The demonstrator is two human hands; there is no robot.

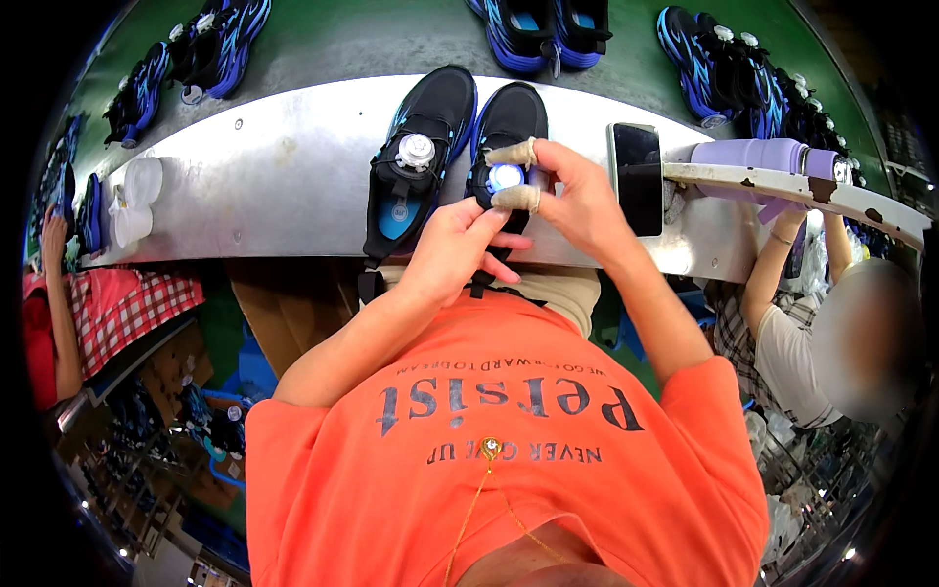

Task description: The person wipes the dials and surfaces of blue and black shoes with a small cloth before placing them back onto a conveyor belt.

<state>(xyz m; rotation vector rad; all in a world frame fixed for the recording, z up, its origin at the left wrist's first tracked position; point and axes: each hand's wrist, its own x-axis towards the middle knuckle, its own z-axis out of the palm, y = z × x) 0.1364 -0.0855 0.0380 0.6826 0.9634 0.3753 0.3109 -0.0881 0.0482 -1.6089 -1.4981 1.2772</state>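
Orange shirt (509,470) of the person fills the lower part of the view, both forearms rising from it toward the bench (293,166), a pale metal surface with bending edges. Left hand (455,245): partly closed, fingers curled and extended toward the heel end of the right-hand shoe (509,122), touching it just below the dial; whether it grips the shoe firmly cannot be told. Right hand (572,201): thumb and forefinger, both wrapped in beige tape, pressed together on the round white dial (506,177) atop that shoe, remaining fingers loosely spread. Shoe: black with blue trim, lying on the bench with toe pointing away from the person, heel near the bench edge. Just beside it on the person's left, a matching black shoe (423,147) with its own white dial, untouched. Dark phone (636,176), standing just right of the right hand. Lilac bottle (753,154), lying on its side beyond the phone. Clear plastic cups (137,196), at the left end of the bench. Further blue-and-black shoes (538,29), on the green belt behind the bench. Other people at both sides, one in a red checked shirt (137,303).
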